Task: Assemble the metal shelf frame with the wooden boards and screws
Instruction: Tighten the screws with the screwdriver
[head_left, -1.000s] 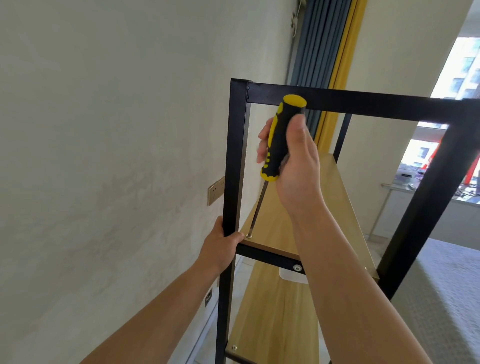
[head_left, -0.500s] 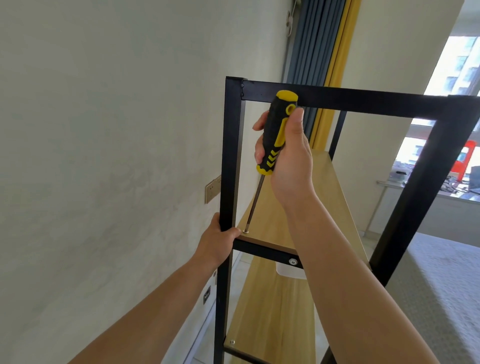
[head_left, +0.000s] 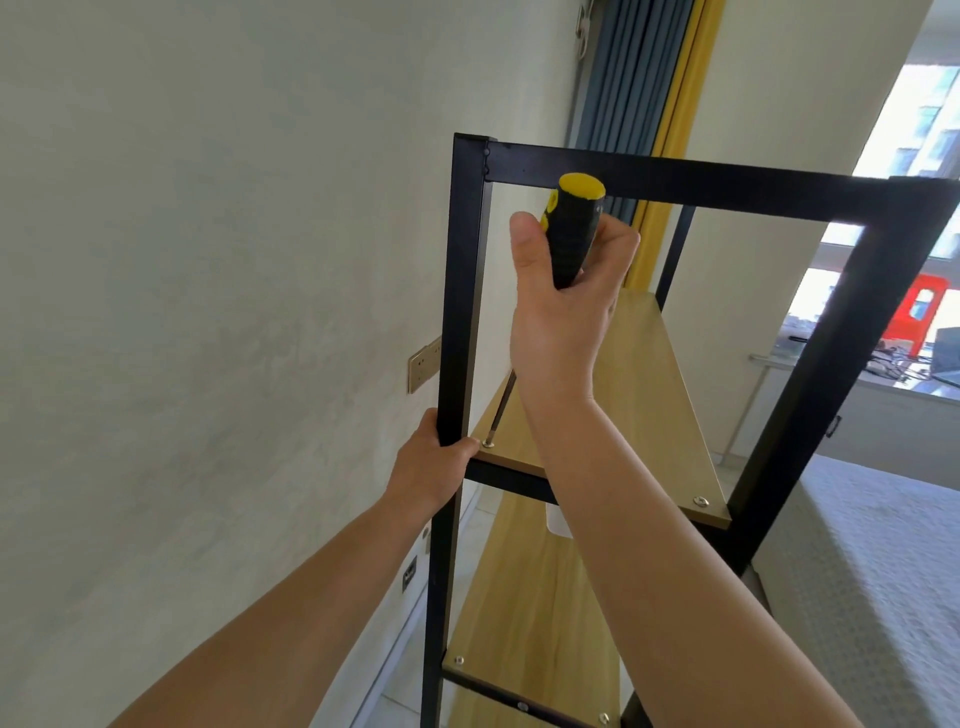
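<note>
A black metal shelf frame (head_left: 462, 291) stands upright by the wall, with two light wooden boards fitted in it. My right hand (head_left: 563, 306) grips the black-and-yellow handle of a screwdriver (head_left: 571, 234). Its shaft slants down to a screw (head_left: 488, 444) at the near left corner of the upper wooden board (head_left: 644, 405). My left hand (head_left: 431, 467) grips the frame's near left post just beside that corner. Another screw (head_left: 701, 501) sits at the board's near right corner. The lower wooden board (head_left: 524, 613) shows screws at its near corners.
A pale wall (head_left: 208, 312) with a socket plate (head_left: 423, 365) runs close on the left. Blue and yellow curtains (head_left: 644, 78) hang behind the frame. A bed with a grey cover (head_left: 878, 597) lies to the right, and a window sill with clutter (head_left: 893, 358) is beyond.
My right hand has turned on the screwdriver handle, so the thumb now lies on its left side. The tip stays on the corner screw. My left hand keeps its hold on the post.
</note>
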